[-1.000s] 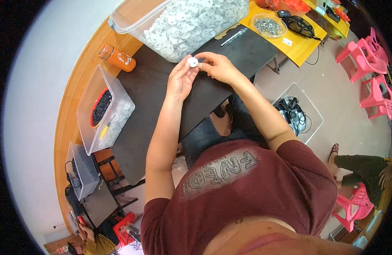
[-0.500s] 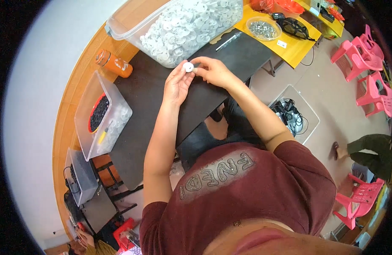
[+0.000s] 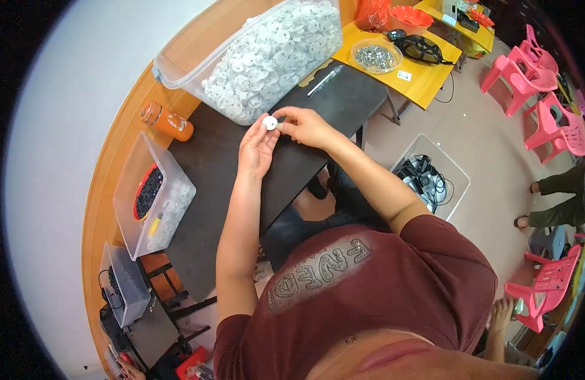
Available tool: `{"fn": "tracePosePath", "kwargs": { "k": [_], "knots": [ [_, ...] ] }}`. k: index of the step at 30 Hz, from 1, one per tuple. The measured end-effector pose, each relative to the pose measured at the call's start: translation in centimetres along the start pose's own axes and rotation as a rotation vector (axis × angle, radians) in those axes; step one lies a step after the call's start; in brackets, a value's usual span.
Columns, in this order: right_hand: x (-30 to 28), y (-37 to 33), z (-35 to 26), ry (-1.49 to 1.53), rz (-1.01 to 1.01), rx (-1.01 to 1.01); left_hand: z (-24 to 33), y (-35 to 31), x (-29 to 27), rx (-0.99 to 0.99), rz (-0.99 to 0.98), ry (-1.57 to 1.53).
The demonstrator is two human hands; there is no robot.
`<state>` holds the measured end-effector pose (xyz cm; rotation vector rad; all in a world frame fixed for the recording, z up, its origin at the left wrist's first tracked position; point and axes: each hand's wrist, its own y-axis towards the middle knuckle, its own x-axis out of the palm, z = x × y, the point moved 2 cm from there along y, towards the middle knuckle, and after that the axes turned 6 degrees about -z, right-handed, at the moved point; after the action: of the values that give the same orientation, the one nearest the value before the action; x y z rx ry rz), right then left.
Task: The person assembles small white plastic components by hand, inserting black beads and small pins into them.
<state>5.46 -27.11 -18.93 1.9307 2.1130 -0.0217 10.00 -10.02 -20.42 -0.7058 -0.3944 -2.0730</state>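
Between my two hands is a small white round plastic piece [image 3: 270,123] with a dark spot on its face. My left hand [image 3: 257,149], palm turned up, grips its left side between thumb and fingers. From the right, my right hand [image 3: 305,129] pinches at the piece's edge; whether its fingertips hold anything else is too small to tell. Both hands are above the black table [image 3: 219,190], just in front of a large clear bin [image 3: 197,75] heaped with similar white round pieces [image 3: 276,54].
An orange bottle [image 3: 168,121] stands left of the bin. Nearer is a clear tub [image 3: 131,215] with a red bowl of dark bits. Metal parts fill a round dish [image 3: 376,57] on the yellow table [image 3: 425,92]. A box of cables [image 3: 460,183] and pink chairs [image 3: 517,79] are at right.
My view has shifted, so the bin and table appear lower. Both hands keep their grip on the white piece. At the right, a person's legs have changed position.
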Motion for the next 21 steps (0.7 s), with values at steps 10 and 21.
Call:
{"fn": "tracePosePath", "kwargs": {
  "k": [10,21],
  "knots": [
    [-0.08,-0.02,0.23,0.037,-0.014,0.013,0.01,0.1,0.21,-0.002,-0.01,-0.009],
    [-0.07,0.03,0.01,0.041,-0.006,0.017,-0.05,0.2,0.09,0.004,-0.007,-0.012]
  ]
}}
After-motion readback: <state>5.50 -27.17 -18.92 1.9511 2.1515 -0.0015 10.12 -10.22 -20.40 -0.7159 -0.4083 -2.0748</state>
